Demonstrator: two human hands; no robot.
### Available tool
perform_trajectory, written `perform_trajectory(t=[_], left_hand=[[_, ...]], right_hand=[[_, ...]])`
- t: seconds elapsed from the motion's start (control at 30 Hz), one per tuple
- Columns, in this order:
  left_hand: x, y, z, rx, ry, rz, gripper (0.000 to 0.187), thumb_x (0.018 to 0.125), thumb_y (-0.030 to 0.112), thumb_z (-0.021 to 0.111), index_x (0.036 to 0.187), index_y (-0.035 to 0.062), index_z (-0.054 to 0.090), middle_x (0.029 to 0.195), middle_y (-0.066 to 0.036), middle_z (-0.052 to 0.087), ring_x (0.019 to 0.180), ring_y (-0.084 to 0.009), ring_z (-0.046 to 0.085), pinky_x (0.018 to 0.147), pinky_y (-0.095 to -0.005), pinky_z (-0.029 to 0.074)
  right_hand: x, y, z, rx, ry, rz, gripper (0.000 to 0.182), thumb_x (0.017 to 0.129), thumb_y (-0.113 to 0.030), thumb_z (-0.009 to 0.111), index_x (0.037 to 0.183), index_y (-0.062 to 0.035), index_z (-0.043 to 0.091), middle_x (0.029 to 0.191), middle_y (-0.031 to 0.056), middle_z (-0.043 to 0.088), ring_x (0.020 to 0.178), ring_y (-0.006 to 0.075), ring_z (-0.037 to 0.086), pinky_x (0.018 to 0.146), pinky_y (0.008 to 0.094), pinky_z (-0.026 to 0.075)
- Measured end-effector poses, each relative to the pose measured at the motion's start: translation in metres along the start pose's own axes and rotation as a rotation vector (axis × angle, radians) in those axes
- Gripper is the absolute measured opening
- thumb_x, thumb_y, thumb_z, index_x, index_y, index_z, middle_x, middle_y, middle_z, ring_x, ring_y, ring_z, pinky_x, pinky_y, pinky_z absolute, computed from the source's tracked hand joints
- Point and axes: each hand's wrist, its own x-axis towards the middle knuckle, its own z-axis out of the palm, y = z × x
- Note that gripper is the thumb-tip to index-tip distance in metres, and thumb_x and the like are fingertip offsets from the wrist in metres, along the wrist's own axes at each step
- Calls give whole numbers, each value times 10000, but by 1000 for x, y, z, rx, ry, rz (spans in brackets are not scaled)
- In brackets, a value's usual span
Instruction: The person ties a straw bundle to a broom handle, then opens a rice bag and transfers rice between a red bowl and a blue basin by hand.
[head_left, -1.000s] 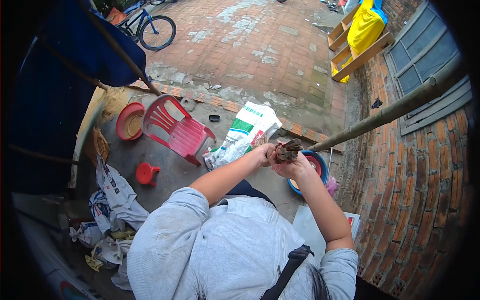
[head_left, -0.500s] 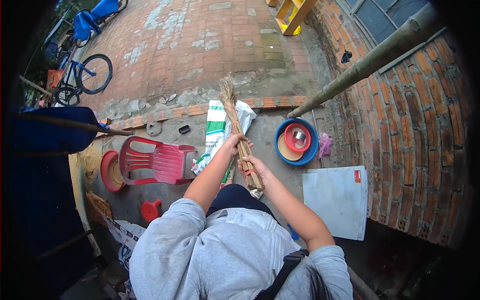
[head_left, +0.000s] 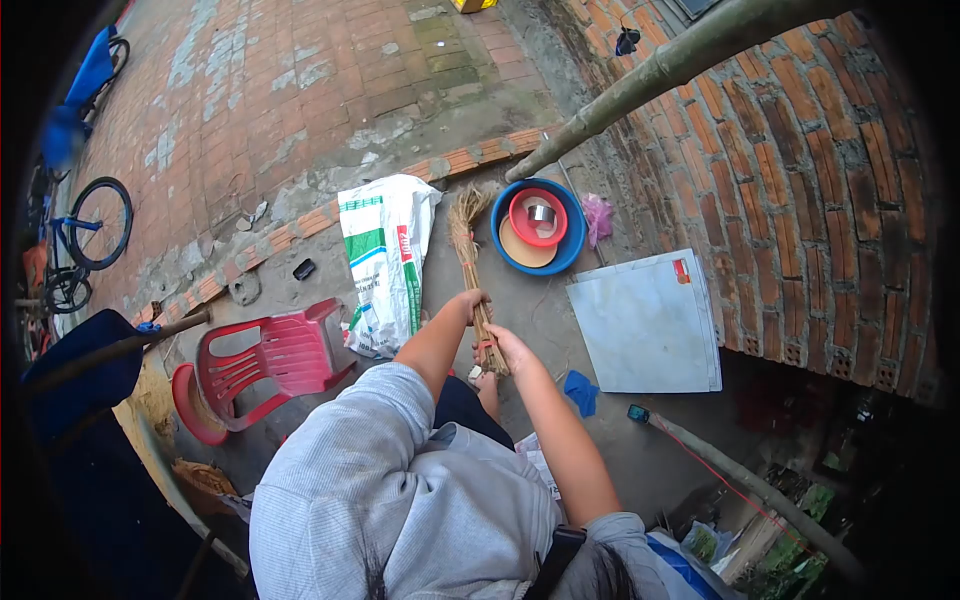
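Both hands grip a straw broom, a long bundle of dry stalks with a frayed far end and red ties. My left hand is closed around its middle. Nearer my body, my right hand is wrapped round the thick butt end by a red tie. The frayed end points away from me, between a white and green sack on the left and a blue basin on the right. In the basin sit a red bowl with a metal cup and a tan round thing.
A red plastic chair stands at left, beside a red basin. A pale flat panel lies at right near the brick wall. A bamboo pole slants across the upper right. A low brick edge runs across the ground.
My view and body have turned to the right. The straw broom's frayed end has swung from over the sack to beside the blue basin. Both hands keep their hold.
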Motion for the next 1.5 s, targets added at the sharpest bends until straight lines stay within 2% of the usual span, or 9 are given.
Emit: perform_trajectory(t=[0.27, 0.37, 0.57, 0.77, 0.93, 1.13, 1.33, 1.43, 1.5], left_hand=[[-3, -54, -8, 7, 353, 167, 430, 747, -75, 523, 1059, 144, 324, 716, -157, 518, 522, -266, 560, 444, -457, 504], [-7, -50, -20, 45, 343, 169, 423, 765, -43, 537, 1082, 139, 325, 763, -155, 529, 573, -288, 584, 478, -472, 516], [-40, -107, -1, -118, 33, 403, 524, 770, -14, 555, 1166, 184, 274, 840, -165, 484, 587, -273, 567, 488, -438, 503], [18, -221, 46, -45, 286, 356, 919, 701, -70, 515, 1380, 321, 34, 923, -168, 486, 627, -274, 543, 485, -431, 469], [27, -337, 124, 190, 331, 287, 885, 708, -57, 510, 1381, 308, 66, 1107, -214, 452, 924, -335, 532, 662, -507, 480], [30, -418, 195, 455, 239, 75, 671, 729, -39, 533, 1295, 174, 243, 1079, -208, 477, 920, -320, 544, 705, -516, 491], [14, -399, 211, 740, 39, -58, 354, 792, 62, 505, 1083, -78, 361, 925, -225, 539, 818, -336, 592, 732, -500, 495], [4, -363, 200, 814, 24, -79, 168, 758, 124, 564, 834, -2, 485, 726, -155, 542, 616, -294, 543, 603, -430, 474], [3, -328, 184, 880, -12, -16, 337, 818, 160, 480, 1044, -78, 405, 916, -257, 564, 756, -359, 583, 752, -532, 462]], right_hand=[[-5, 76, -10, 171, -106, 7, 505, 899, -493, 403, 812, -11, 521, 606, 95, 540, 526, 210, 576, 470, 318, 506], [-3, 74, -2, 191, -157, 27, 354, 927, -420, 394, 1006, -76, 430, 734, 88, 505, 572, 181, 517, 493, 310, 478], [-24, 87, -31, 179, -195, -55, 384, 932, -434, 378, 1022, -64, 425, 741, 95, 505, 565, 173, 514, 485, 278, 478], [-95, 166, -117, 228, -257, -57, 385, 925, -434, 395, 1012, -63, 456, 781, 65, 519, 564, 136, 515, 479, 262, 464], [-139, 248, -220, 472, -234, -109, 396, 925, -425, 399, 1017, -45, 457, 783, 67, 522, 566, 133, 519, 488, 256, 463], [-196, 314, -275, 811, -156, -208, 355, 950, -343, 363, 1059, -14, 438, 765, 105, 498, 558, 141, 505, 505, 262, 467], [-197, 305, -258, 700, -166, -438, 335, 962, -335, 326, 983, -27, 457, 747, 103, 513, 572, 167, 526, 511, 288, 477], [-205, 273, -222, 747, -191, -407, 372, 969, -345, 278, 957, -27, 471, 763, 115, 555, 610, 217, 571, 537, 347, 514], [-203, 250, -197, 577, -157, -437, 395, 968, -360, 260, 965, -25, 469, 784, 123, 557, 627, 222, 581, 563, 354, 527]])
